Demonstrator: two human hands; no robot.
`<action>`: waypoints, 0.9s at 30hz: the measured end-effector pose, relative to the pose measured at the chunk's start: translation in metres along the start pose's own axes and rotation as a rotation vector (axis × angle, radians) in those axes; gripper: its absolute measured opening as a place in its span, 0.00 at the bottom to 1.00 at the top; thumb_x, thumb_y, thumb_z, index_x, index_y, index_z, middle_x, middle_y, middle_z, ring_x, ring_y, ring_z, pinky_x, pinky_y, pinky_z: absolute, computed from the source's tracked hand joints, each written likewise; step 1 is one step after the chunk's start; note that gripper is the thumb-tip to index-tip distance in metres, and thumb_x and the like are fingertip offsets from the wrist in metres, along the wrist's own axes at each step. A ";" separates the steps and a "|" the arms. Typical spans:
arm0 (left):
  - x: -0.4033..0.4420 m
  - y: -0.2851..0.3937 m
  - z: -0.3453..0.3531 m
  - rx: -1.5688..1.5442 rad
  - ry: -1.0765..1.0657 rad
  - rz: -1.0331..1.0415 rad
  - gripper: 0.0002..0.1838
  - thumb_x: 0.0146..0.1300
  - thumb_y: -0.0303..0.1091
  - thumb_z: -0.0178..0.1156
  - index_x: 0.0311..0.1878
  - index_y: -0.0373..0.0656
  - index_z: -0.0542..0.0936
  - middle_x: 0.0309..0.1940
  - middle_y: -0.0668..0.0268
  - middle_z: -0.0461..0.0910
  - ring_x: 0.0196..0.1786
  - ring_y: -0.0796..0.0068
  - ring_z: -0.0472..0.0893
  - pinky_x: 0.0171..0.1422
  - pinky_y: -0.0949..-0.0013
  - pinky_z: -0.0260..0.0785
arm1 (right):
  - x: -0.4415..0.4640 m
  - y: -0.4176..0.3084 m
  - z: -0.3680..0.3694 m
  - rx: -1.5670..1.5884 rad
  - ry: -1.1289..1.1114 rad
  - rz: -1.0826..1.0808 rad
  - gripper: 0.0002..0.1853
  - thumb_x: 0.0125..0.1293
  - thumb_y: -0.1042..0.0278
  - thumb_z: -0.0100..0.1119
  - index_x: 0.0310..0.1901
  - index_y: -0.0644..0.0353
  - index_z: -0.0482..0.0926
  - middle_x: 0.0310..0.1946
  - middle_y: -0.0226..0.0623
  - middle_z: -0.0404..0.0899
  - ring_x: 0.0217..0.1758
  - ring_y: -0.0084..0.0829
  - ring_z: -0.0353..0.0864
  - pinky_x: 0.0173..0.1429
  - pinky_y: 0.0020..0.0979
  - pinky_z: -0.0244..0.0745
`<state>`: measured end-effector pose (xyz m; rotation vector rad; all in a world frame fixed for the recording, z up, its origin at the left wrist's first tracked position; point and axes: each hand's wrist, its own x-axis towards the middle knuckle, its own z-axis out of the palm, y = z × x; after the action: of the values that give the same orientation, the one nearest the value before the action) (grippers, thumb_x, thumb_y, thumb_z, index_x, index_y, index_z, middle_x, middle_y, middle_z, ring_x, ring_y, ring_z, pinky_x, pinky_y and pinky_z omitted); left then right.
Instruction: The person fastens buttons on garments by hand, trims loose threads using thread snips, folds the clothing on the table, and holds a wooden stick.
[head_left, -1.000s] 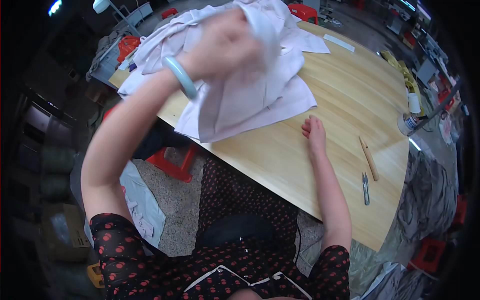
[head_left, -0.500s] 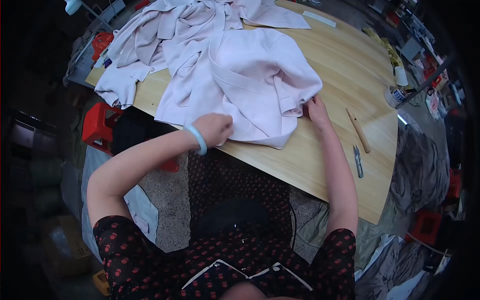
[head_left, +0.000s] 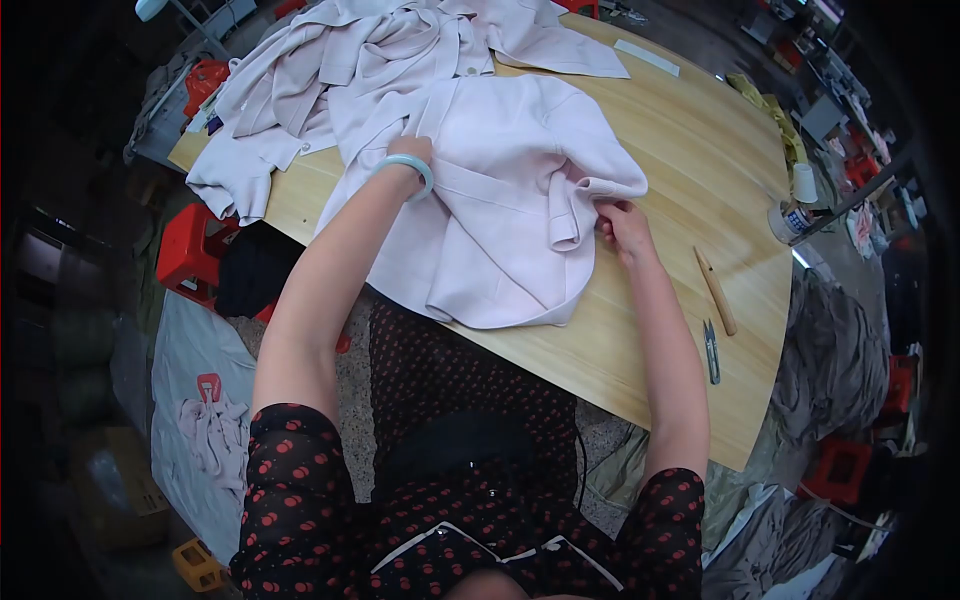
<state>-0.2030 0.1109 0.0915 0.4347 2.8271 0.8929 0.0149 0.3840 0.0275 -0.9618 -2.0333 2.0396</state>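
A pale pink coat [head_left: 490, 200] lies rumpled on the wooden table [head_left: 690, 160], its lower edge at the table's near edge. My left hand [head_left: 412, 158], with a pale bangle at the wrist, is closed on the cloth along the coat's upper left. Its fingertips are hidden. My right hand [head_left: 625, 230] pinches the coat's right edge, beside a folded-back piece of the cloth. To the right of that hand lie a slim wooden tool with a pointed end [head_left: 716, 292] and a pair of thread snips [head_left: 711, 352].
More pale pink garments [head_left: 370, 55] are heaped at the table's far left. A white strip [head_left: 647, 57] rests near the far edge. Red stools [head_left: 190, 250] stand at the left, and grey cloth [head_left: 835, 350] is piled beyond the table's right edge.
My left hand has moved up and away from the coat's near edge to its upper left. The coat's near edge now reaches lower. My right hand still holds the right side.
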 end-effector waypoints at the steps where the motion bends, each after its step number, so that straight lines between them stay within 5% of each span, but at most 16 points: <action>1: 0.003 -0.005 -0.003 0.095 0.097 0.132 0.18 0.58 0.39 0.46 0.39 0.32 0.76 0.38 0.49 0.77 0.40 0.58 0.78 0.42 0.61 0.69 | 0.006 -0.011 -0.005 0.038 0.069 -0.108 0.15 0.57 0.65 0.56 0.43 0.65 0.71 0.27 0.30 0.74 0.24 0.18 0.70 0.26 0.20 0.65; 3: 0.009 0.005 -0.019 -0.500 0.275 -0.081 0.16 0.58 0.36 0.44 0.39 0.35 0.77 0.37 0.49 0.77 0.41 0.59 0.78 0.43 0.59 0.67 | 0.019 -0.038 -0.017 0.119 0.201 -0.315 0.07 0.57 0.70 0.54 0.36 0.63 0.75 0.23 0.27 0.73 0.22 0.17 0.69 0.26 0.19 0.64; 5: -0.014 0.038 -0.060 -0.430 0.423 0.107 0.14 0.57 0.36 0.45 0.34 0.37 0.77 0.35 0.50 0.77 0.40 0.63 0.77 0.43 0.61 0.66 | 0.015 -0.069 -0.033 0.265 0.243 -0.447 0.07 0.60 0.69 0.52 0.38 0.61 0.74 0.26 0.28 0.74 0.24 0.17 0.70 0.27 0.19 0.65; 7: -0.067 0.095 -0.091 -0.832 0.301 0.201 0.12 0.57 0.34 0.46 0.31 0.36 0.75 0.30 0.53 0.75 0.33 0.68 0.73 0.39 0.64 0.65 | -0.001 -0.084 -0.032 0.192 0.306 -0.417 0.09 0.62 0.65 0.51 0.39 0.61 0.74 0.27 0.28 0.75 0.27 0.17 0.71 0.29 0.19 0.65; 9: -0.090 0.114 -0.082 -0.785 0.205 0.507 0.10 0.56 0.32 0.45 0.29 0.35 0.73 0.26 0.56 0.72 0.30 0.72 0.68 0.37 0.65 0.63 | -0.021 -0.097 -0.026 0.146 0.305 -0.416 0.11 0.64 0.62 0.50 0.40 0.61 0.73 0.29 0.28 0.75 0.29 0.17 0.71 0.32 0.20 0.66; 10: -0.111 0.122 -0.069 -0.609 0.187 0.735 0.07 0.53 0.29 0.47 0.28 0.35 0.72 0.26 0.56 0.72 0.26 0.66 0.68 0.34 0.63 0.63 | -0.035 -0.099 -0.018 0.141 0.270 -0.422 0.12 0.64 0.61 0.49 0.40 0.61 0.73 0.29 0.28 0.75 0.30 0.18 0.71 0.33 0.21 0.66; 11: -0.125 0.124 -0.047 -0.398 0.239 1.042 0.05 0.50 0.28 0.49 0.26 0.37 0.72 0.29 0.55 0.73 0.26 0.58 0.71 0.33 0.61 0.65 | -0.045 -0.098 -0.011 0.137 0.233 -0.426 0.13 0.65 0.59 0.49 0.41 0.61 0.73 0.30 0.28 0.75 0.31 0.18 0.71 0.34 0.21 0.67; 12: -0.144 0.125 -0.019 -0.264 0.267 1.296 0.07 0.48 0.28 0.52 0.31 0.37 0.73 0.40 0.53 0.72 0.32 0.60 0.76 0.37 0.65 0.70 | -0.050 -0.094 -0.007 0.129 0.158 -0.403 0.14 0.65 0.58 0.49 0.42 0.61 0.73 0.30 0.28 0.75 0.32 0.18 0.71 0.35 0.21 0.67; 13: -0.177 0.124 0.001 -0.016 -0.088 1.096 0.06 0.47 0.30 0.54 0.29 0.39 0.71 0.46 0.52 0.69 0.35 0.57 0.76 0.37 0.59 0.71 | -0.053 -0.089 -0.003 0.122 0.084 -0.380 0.14 0.65 0.58 0.49 0.42 0.61 0.73 0.30 0.28 0.75 0.32 0.19 0.71 0.36 0.22 0.67; 14: -0.197 0.117 0.025 0.116 -0.236 1.105 0.06 0.48 0.31 0.54 0.30 0.41 0.73 0.46 0.56 0.68 0.34 0.60 0.76 0.33 0.60 0.71 | -0.055 -0.085 -0.001 0.115 0.014 -0.358 0.15 0.65 0.57 0.49 0.43 0.60 0.73 0.31 0.29 0.75 0.32 0.19 0.72 0.36 0.22 0.67; 17: -0.220 0.082 0.094 0.308 -0.381 1.210 0.09 0.50 0.34 0.53 0.34 0.42 0.75 0.39 0.60 0.69 0.33 0.65 0.73 0.37 0.65 0.70 | -0.059 -0.074 0.009 -0.168 0.124 -0.393 0.18 0.67 0.54 0.45 0.47 0.60 0.72 0.36 0.30 0.76 0.36 0.20 0.72 0.39 0.22 0.67; 23: -0.235 0.076 0.128 0.182 -0.255 1.113 0.09 0.50 0.33 0.53 0.34 0.42 0.76 0.42 0.57 0.70 0.41 0.61 0.72 0.43 0.62 0.68 | -0.107 -0.068 0.081 -1.053 0.118 -1.026 0.26 0.54 0.69 0.57 0.56 0.61 0.65 0.51 0.48 0.69 0.50 0.41 0.70 0.50 0.36 0.67; 24: -0.236 0.075 0.135 0.261 -0.361 1.059 0.09 0.50 0.33 0.53 0.35 0.42 0.75 0.42 0.56 0.71 0.42 0.60 0.72 0.43 0.62 0.68 | -0.103 -0.057 0.089 -1.224 0.129 -1.116 0.28 0.52 0.72 0.57 0.57 0.62 0.64 0.53 0.50 0.67 0.53 0.45 0.69 0.53 0.38 0.67; 27: -0.242 0.070 0.117 0.138 -0.397 0.986 0.09 0.50 0.32 0.52 0.35 0.42 0.74 0.39 0.56 0.72 0.44 0.59 0.72 0.44 0.62 0.68 | -0.068 -0.038 0.090 -1.305 0.188 -0.968 0.32 0.51 0.77 0.52 0.61 0.60 0.60 0.56 0.52 0.64 0.57 0.51 0.64 0.57 0.42 0.64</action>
<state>0.0681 0.1527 0.0494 1.8641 2.2201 0.5949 0.0117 0.2766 0.0782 -0.0405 -2.7427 0.0567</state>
